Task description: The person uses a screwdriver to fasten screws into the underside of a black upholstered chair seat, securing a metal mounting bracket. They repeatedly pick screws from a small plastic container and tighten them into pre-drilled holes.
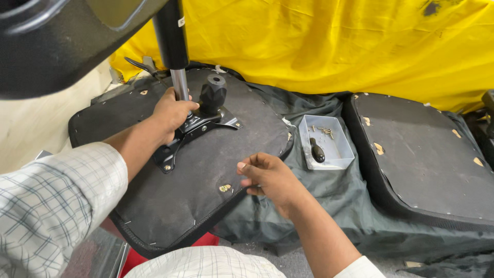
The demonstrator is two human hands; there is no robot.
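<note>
An upturned black chair seat (206, 170) lies in front of me with a black metal mechanism plate (198, 126) on its underside. A gas-lift column (174, 46) stands up from the plate beside a black faceted knob (212, 92). My left hand (172, 113) grips the chrome base of the column where it meets the plate. My right hand (267, 177) rests on the seat's near right edge, fingers curled, close to a brass-coloured fitting (225, 188). Whether those fingers pinch anything small is hidden.
A white plastic tray (334, 154) with several screws and a black-handled tool (317, 151) sits on dark green cloth (319, 206). A second black seat (427, 154) lies at right. Yellow cloth (334, 46) hangs behind. A black chair part (51, 41) looms at top left.
</note>
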